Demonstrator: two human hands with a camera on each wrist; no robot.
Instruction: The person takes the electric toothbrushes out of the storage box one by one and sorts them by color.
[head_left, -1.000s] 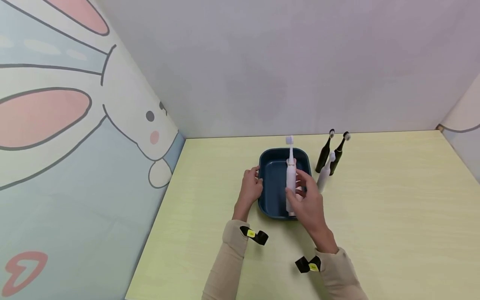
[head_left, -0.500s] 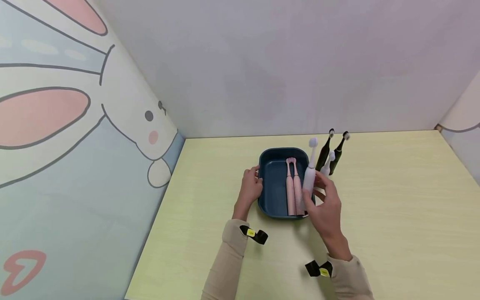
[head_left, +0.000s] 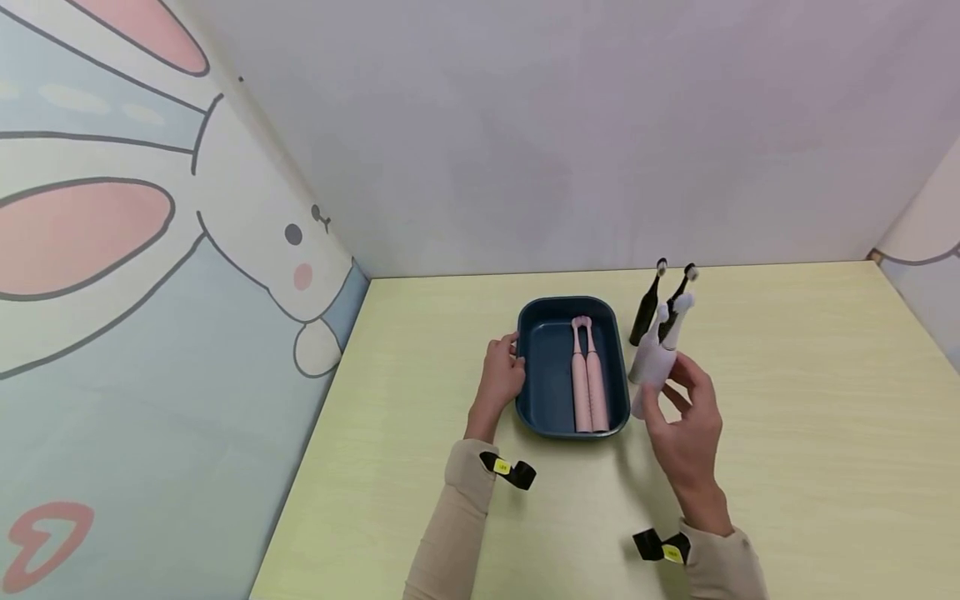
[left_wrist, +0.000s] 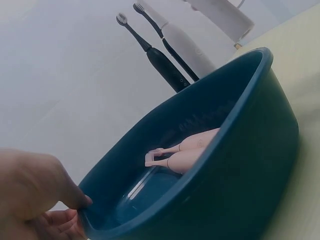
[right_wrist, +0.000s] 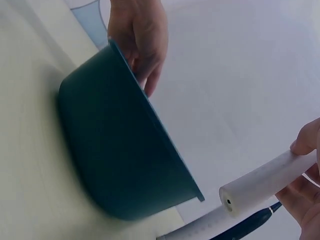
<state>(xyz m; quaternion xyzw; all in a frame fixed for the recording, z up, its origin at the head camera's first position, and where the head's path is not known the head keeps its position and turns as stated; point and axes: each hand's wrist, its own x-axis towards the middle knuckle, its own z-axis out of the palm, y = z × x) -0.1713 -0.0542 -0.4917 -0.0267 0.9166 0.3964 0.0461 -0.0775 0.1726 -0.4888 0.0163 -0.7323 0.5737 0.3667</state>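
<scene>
My left hand [head_left: 501, 375] pinches the left rim of a dark blue basin [head_left: 546, 392], thumb over the edge in the left wrist view. Inside the basin, two pink electric toothbrushes [head_left: 596, 392] lie side by side toward its right wall. To the right of the basin, my right hand [head_left: 688, 425] grips a white electric toothbrush [right_wrist: 265, 182], raised, its head up and its round base showing in the right wrist view. Just behind it stands another white electric toothbrush [left_wrist: 187, 50], partly covered in the head view. Two black electric toothbrushes [head_left: 645, 318] stand farther back.
The pale yellow tabletop [head_left: 810, 417] extends on both sides of the basin. A grey wall [head_left: 480, 150] rises behind it, and a wall with a rabbit picture [head_left: 255, 250] is at the left.
My right hand has carried the white electric toothbrush rightward from over the basin to beside the standing toothbrushes, uncovering the pink ones. My left hand has stayed on the rim.
</scene>
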